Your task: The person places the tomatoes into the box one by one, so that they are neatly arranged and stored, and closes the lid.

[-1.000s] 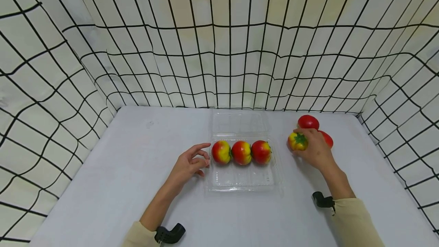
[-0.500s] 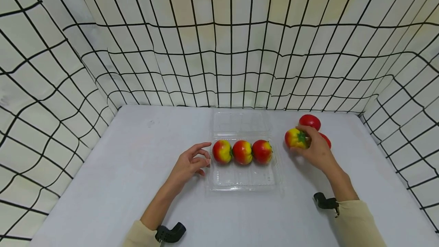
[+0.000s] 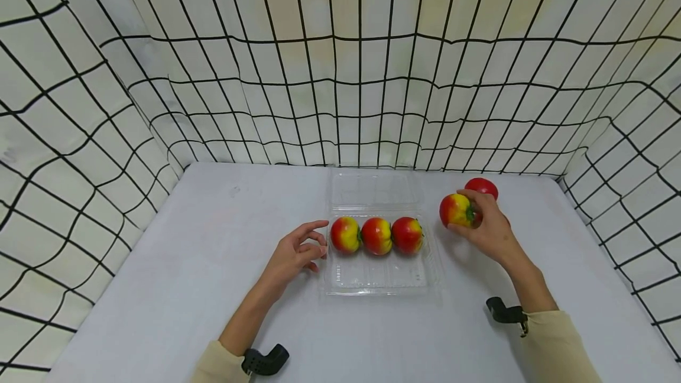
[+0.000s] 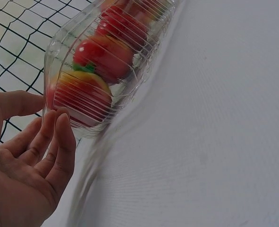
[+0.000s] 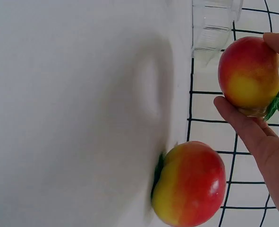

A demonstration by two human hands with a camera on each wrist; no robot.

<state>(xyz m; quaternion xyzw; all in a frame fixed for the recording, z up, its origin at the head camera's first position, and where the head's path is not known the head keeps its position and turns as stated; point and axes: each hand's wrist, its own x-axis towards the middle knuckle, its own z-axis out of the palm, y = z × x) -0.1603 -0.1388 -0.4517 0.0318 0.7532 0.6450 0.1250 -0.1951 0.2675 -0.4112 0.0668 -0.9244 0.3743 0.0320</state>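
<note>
In the head view, my right hand [image 3: 492,229] pinches a red-and-yellow fruit with a green leafy cap [image 3: 456,210], lifted above the table. The right wrist view shows this fruit [image 5: 250,75] between the thumb and fingers. My left hand [image 3: 292,255] rests by the left wall of a clear plastic clamshell box [image 3: 375,279], fingers loosely bent, fingertips at or touching its side. Inside the box stand three similar fruits in a row: left [image 3: 345,235], middle [image 3: 376,236] and right [image 3: 407,235].
The box's clear lid [image 3: 372,189] lies folded back behind it. A red fruit [image 3: 481,186] lies beyond my right hand, and another is mostly hidden by that hand. Black netting [image 3: 359,75] encloses the white table [image 3: 213,223] at the back and sides.
My right hand has lifted the fruit off the table and drawn it slightly left, turning its green cap toward the palm. The left hand has stayed beside the box.
</note>
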